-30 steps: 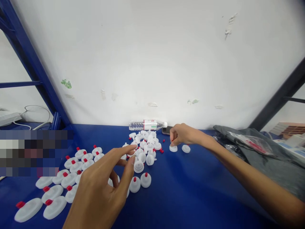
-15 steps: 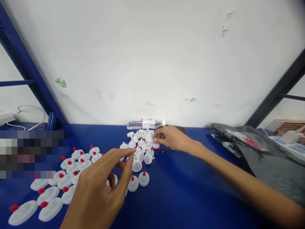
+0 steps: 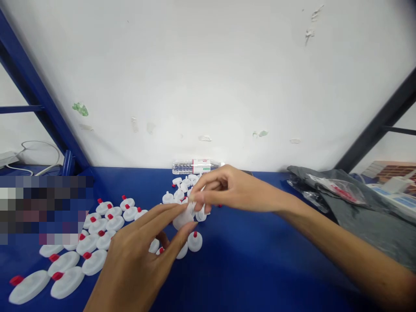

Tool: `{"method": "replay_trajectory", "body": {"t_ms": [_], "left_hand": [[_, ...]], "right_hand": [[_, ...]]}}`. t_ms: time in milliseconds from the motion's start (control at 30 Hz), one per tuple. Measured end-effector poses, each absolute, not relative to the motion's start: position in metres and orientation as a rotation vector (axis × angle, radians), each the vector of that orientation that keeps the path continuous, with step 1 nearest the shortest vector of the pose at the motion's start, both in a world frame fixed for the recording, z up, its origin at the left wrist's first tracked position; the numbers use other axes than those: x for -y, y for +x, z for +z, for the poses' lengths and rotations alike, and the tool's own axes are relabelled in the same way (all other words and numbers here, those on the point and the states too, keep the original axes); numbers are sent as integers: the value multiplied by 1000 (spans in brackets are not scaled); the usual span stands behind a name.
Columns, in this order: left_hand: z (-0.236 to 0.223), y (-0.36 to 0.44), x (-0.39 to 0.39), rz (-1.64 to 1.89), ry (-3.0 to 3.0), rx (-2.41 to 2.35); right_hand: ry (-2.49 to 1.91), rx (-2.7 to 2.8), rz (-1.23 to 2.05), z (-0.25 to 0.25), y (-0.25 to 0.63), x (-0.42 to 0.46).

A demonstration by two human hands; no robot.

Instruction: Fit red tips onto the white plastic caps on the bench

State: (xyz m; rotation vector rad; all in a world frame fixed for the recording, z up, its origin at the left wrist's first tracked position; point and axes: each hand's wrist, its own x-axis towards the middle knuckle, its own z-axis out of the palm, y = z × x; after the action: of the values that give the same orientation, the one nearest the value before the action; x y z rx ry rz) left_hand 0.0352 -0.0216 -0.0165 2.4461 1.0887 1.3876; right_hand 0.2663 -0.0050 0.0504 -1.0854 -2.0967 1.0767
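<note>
My left hand (image 3: 139,255) hovers low over the blue table (image 3: 253,268), its thumb and forefinger closed on a white plastic cap (image 3: 182,219). My right hand (image 3: 224,188) reaches in from the right, fingers pinched together just above that cap; what they hold is too small and blurred to name. A loose pile of white caps (image 3: 186,188) with small red plugs lies behind the hands. Capped pieces with red plugs (image 3: 97,234) lie spread at the left. One such piece (image 3: 195,241) sits right of my left thumb.
A clear water bottle (image 3: 193,166) lies against the white wall at the back. Grey plastic bags (image 3: 357,203) cover the table's right side. Blue rack struts rise at both sides. A white cable lies far left.
My right hand moved left from the far side of the pile and came in above my left hand. My left hand closed on a white cap and lifted it slightly.
</note>
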Motion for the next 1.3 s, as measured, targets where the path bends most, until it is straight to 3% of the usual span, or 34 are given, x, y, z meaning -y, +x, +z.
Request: {"method": "replay_trajectory", "body": {"t_ms": [133,233,600,733,1000,1300], "left_hand": [[-14,35,18,1400,2437,-1137],[-15,35,17,1401,2450,-1143],[-18,32,17,1320,2492,-1131],[-19,31,16,1255,2478,-1188],[-21,31,16,1284,2480,-1210],[-17,32,19,1354,2499,-1235]], "right_hand": [[-1734,2174,230,27,291,-22],[-1960,2188,165,5,310,-42],[-1998,2162,307,-25,322,-57],[-1792,2084,488,-3,316,-48],[-1059,1924,1177,37,272,-9],[-949,1833,1302,35,260,1]]}}
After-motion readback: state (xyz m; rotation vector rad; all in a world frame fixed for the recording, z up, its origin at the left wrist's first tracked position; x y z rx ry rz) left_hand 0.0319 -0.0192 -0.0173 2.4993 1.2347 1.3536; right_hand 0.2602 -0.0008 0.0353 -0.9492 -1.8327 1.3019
